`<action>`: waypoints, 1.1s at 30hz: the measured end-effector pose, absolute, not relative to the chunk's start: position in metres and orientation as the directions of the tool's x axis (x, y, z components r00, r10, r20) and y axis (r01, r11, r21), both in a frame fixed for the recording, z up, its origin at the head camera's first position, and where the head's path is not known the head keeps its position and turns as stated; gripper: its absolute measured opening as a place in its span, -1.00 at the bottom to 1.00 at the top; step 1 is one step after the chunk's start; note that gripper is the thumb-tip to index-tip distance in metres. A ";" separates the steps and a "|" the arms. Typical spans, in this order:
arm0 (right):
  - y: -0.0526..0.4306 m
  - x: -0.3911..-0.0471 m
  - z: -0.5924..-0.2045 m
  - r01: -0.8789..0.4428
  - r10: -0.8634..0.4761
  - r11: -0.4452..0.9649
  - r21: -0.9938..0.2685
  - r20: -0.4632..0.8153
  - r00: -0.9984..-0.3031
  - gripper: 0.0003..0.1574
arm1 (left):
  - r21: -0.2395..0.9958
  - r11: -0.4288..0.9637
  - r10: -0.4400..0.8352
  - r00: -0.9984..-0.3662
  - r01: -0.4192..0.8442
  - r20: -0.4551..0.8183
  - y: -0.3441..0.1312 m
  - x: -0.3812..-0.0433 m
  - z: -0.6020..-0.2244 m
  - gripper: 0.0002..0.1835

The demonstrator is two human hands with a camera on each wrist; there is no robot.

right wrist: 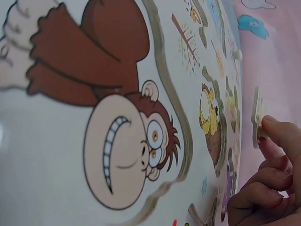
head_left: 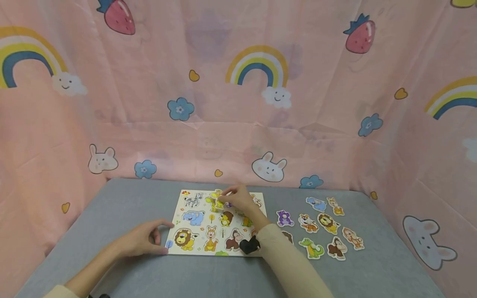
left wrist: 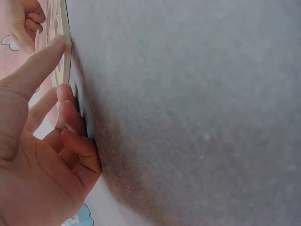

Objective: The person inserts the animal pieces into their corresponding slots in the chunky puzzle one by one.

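Note:
The flat puzzle board (head_left: 200,240) lies on the table, with cut-out animal pictures in rows. My right hand (head_left: 240,199) pinches a thin yellow giraffe puzzle piece (head_left: 220,202) between thumb and fingers, over the giraffe picture in the board's back row. In the right wrist view the piece (right wrist: 257,117) appears edge-on, tilted up from the board. My left hand (head_left: 143,239) rests at the board's left side, index fingertip at the left edge and thumb at the near left corner. In the left wrist view, fingertips (left wrist: 57,41) touch the board's side; the other fingers bend loosely.
Right of the board lie loose animal pieces: a purple bear (head_left: 285,218), a tiger (head_left: 308,223), a lion (head_left: 328,223), an elephant (head_left: 316,204), a crocodile (head_left: 311,248), a gorilla (head_left: 337,248) and several more. My right forearm partly covers a brown piece (head_left: 287,236). Pink cloth (head_left: 223,136) hangs behind the table.

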State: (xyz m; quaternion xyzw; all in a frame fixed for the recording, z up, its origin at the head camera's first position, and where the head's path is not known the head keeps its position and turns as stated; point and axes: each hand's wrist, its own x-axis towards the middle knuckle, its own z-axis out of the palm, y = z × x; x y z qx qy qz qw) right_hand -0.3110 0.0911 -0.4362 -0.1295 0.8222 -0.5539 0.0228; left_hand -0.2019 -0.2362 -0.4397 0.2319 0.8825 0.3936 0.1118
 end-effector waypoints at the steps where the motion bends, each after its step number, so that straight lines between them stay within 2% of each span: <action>1: 0.090 -0.311 -0.437 -0.188 -0.240 0.353 -0.917 0.105 -0.965 -0.82 | 0.749 0.580 0.499 -0.866 0.321 -0.015 -0.236 -0.202 -0.440 -0.27; 15: 0.078 -0.312 -0.438 -0.163 -0.258 0.318 -0.934 0.080 -0.963 -0.84 | 0.752 0.582 0.491 -0.871 0.309 -0.022 -0.236 -0.203 -0.441 -0.26; 26: 0.071 -0.315 -0.440 -0.088 -0.187 0.331 -0.940 0.026 -0.982 -0.87 | 0.754 0.571 0.501 -0.866 0.325 -0.007 -0.237 -0.202 -0.441 -0.27; 33: 0.067 -0.315 -0.441 -0.088 -0.180 0.345 -0.934 0.027 -0.983 -0.87 | 0.753 0.577 0.494 -0.869 0.317 -0.012 -0.237 -0.202 -0.442 -0.26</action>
